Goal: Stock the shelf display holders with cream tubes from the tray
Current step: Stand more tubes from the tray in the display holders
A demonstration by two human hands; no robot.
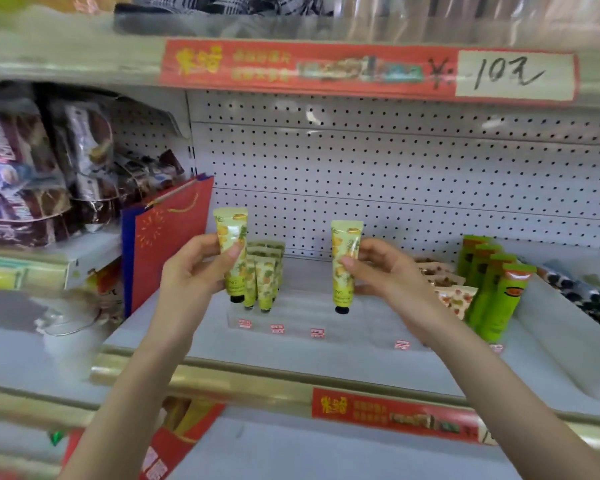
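My left hand (191, 268) grips a yellow pineapple-print cream tube (232, 233), cap down, above the left end of the clear display holder (312, 317). My right hand (385, 268) pinches a second matching tube (343, 251), also cap down, over the holder's middle. Several yellow tubes (265, 275) stand in the holder's left slots behind my left hand's tube. A row of green tubes (496, 289) and some strawberry-print tubes (454, 296) fill the right end. The tray is out of view.
A red and blue gift bag (167, 237) stands left of the holder. Snack packs (32, 174) fill the left shelf. A white pegboard (395, 174) backs the shelf; a gold shelf edge (222, 379) with a red price strip (395, 417) runs below.
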